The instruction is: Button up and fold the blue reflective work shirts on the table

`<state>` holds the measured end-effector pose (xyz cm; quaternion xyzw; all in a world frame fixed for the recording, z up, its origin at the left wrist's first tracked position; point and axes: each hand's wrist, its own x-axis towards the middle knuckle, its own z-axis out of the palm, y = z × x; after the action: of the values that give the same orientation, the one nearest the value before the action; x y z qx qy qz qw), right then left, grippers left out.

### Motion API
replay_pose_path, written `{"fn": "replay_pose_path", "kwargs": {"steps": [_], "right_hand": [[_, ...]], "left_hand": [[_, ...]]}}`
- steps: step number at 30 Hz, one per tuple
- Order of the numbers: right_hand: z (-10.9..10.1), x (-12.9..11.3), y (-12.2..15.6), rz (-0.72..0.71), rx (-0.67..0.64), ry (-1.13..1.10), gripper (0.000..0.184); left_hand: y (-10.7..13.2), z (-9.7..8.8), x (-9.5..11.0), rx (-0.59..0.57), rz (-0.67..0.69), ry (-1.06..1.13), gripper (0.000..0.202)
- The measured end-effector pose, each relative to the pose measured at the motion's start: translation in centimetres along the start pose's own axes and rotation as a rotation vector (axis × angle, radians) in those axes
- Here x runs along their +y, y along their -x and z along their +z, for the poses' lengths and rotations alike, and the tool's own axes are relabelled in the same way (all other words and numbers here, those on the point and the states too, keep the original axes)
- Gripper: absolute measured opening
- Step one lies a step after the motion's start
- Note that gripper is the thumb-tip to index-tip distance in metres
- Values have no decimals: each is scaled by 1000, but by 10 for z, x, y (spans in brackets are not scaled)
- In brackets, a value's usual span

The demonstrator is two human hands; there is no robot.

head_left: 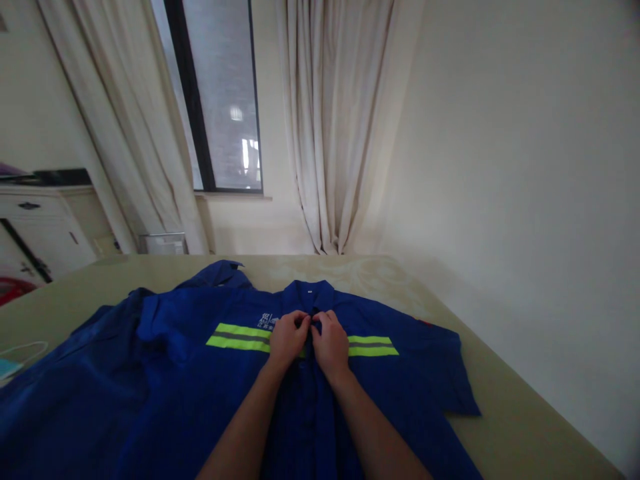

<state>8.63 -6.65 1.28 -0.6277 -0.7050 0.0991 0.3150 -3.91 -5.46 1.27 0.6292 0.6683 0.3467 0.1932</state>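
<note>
A blue work shirt (400,373) with yellow-green reflective stripes lies face up on a beige bed (520,413), collar toward the window. My left hand (287,337) and my right hand (330,343) meet at the shirt's front opening just below the collar. Both have their fingers pinched closed on the fabric edges at the chest. What lies between the fingertips is too small to make out. More blue garments (75,387) lie spread to the left of it.
A face mask (15,360) lies at the bed's left edge. A white cabinet (45,227) stands at the left. Cream curtains (335,127) flank a dark window (220,100). A bare wall runs along the right.
</note>
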Motion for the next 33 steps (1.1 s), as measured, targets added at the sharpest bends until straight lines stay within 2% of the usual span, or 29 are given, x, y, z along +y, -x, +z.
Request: {"fn": "replay_pose_path", "kwargs": {"steps": [9,15,28,33], "right_hand": [[1,3,-1,-89,-18,-38,22],[0,3,-1,-139,20,-128,24],[3,12,-5,2,134,-295,11],[7,16,-8,32,209,-346,11]], "left_hand": [[1,6,-7,86,91,35,17],[-1,7,-10,132,177,74,15],[-3,5,-14,48,304,128,18],[-2,9,-13,-8,327,43,30]]}}
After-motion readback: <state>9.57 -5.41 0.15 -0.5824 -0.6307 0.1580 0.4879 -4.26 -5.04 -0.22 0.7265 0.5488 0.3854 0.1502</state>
